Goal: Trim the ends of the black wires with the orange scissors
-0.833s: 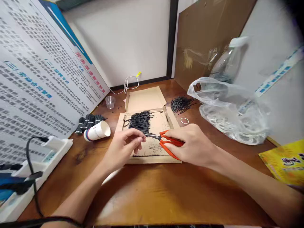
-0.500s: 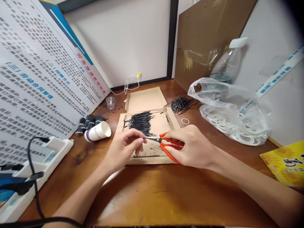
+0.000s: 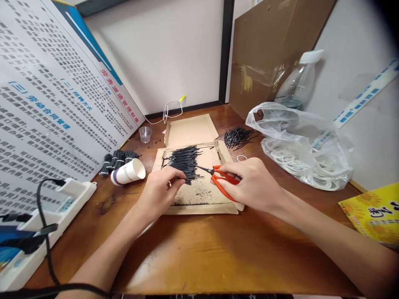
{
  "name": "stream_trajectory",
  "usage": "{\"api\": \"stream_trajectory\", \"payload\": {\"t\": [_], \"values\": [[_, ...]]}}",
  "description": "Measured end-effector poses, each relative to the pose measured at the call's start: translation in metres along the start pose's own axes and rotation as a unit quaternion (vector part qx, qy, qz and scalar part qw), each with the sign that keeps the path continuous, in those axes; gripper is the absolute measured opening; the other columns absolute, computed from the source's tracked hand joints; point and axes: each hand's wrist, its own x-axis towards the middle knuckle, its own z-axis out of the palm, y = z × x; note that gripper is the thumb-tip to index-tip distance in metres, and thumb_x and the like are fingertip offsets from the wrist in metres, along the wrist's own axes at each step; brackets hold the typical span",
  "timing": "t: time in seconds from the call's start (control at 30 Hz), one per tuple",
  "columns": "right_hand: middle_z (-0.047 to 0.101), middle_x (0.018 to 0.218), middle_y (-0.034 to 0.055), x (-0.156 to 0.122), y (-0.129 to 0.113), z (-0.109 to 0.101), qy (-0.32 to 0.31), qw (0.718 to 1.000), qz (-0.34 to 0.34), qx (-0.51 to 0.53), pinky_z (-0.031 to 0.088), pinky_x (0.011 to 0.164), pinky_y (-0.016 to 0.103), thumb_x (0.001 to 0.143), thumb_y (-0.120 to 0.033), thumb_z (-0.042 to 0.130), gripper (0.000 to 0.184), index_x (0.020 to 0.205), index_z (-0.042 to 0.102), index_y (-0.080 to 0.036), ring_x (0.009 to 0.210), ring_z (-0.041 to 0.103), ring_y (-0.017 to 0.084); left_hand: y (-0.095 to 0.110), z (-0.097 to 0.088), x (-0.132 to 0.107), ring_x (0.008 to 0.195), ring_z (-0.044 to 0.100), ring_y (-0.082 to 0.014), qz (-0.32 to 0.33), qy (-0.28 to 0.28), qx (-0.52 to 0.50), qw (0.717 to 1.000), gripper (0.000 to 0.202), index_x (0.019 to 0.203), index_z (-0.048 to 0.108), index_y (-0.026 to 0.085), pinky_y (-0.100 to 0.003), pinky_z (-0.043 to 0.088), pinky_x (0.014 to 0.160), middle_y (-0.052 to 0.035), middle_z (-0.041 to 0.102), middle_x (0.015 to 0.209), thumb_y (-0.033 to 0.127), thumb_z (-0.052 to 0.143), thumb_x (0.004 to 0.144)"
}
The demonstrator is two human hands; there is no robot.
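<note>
In the open cardboard box (image 3: 215, 195) lies a row of short black wires (image 3: 183, 160), set roughly side by side. My left hand (image 3: 163, 185) is at the near end of this row, thumb and fingertips pinched on a black wire that is mostly hidden by the fingers. My right hand (image 3: 254, 178) grips red-handled scissors (image 3: 224, 176), their slim pointed tip toward the left, just right of the row. Dark crumbs (image 3: 202, 193) are scattered over the cardboard in front of the wires.
A loose heap of black wires (image 3: 238, 137) and a white rubber band (image 3: 242, 158) lie right of the box. Leftward are tied wire bundles (image 3: 116, 160), a tipped paper cup (image 3: 129, 172) and a power strip (image 3: 56, 232). A plastic bag (image 3: 305, 153) of white bands stands right.
My left hand has moved away from the scissors' tip, down onto the near end of the wire row. The scissors have lifted slightly up and away from the left fingers.
</note>
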Motion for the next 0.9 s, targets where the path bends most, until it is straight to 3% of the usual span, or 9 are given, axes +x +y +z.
{"api": "stream_trajectory", "payload": {"t": [0.13,0.27,0.47,0.73,0.9], "values": [[0.056,0.05,0.0017,0.004,0.01,0.001,-0.049,0.995,0.059,-0.057,0.027,0.052,0.028,0.082,-0.03,0.052,0.028,0.062,0.065,-0.015,0.046,0.038,0.011,-0.02,0.009,0.006,0.071,0.063,-0.0156,0.063,-0.002,0.085,0.994,0.012,0.081,0.067,0.017,-0.029,0.051,0.067,-0.0031,0.07,0.079,0.009,0.059,0.086],[0.058,0.054,0.0029,0.007,0.014,-0.003,-0.05,0.992,0.099,-0.061,0.027,0.052,0.028,0.082,-0.036,0.05,0.031,0.064,0.065,-0.016,0.048,0.039,0.012,-0.034,0.02,0.016,0.075,0.064,-0.018,0.042,-0.018,0.123,0.991,0.01,0.08,0.068,0.017,-0.031,0.051,0.07,-0.0039,0.07,0.083,0.009,0.064,0.084],[0.053,0.051,0.0003,0.008,0.017,-0.009,-0.029,0.99,0.119,-0.075,0.024,0.051,0.028,0.081,-0.04,0.051,0.032,0.057,0.054,-0.019,0.046,0.029,0.01,-0.05,0.03,0.022,0.084,0.066,-0.0199,0.041,-0.019,0.12,0.992,0.01,0.083,0.069,0.018,-0.033,0.052,0.079,-0.0043,0.071,0.089,0.009,0.066,0.083],[0.046,0.048,-0.0006,0.014,0.035,-0.023,-0.069,0.975,0.161,-0.136,0.024,0.052,0.029,0.08,-0.033,0.052,0.03,0.054,0.044,-0.02,0.047,0.028,0.011,-0.046,0.006,0.011,0.079,0.065,-0.0189,0.037,0.004,0.104,0.994,0.015,0.083,0.067,0.017,-0.032,0.051,0.073,-0.0056,0.071,0.085,0.007,0.057,0.086],[0.053,0.05,0.001,0.01,0.058,-0.032,-0.092,0.969,0.151,-0.17,0.025,0.049,0.03,0.078,-0.024,0.056,0.02,0.058,0.056,-0.02,0.045,0.034,0.012,-0.039,-0.008,0.01,0.071,0.062,-0.0163,0.037,0.018,0.117,0.992,0.015,0.084,0.066,0.015,-0.029,0.048,0.069,-0.0059,0.069,0.083,0.009,0.053,0.088]]}}
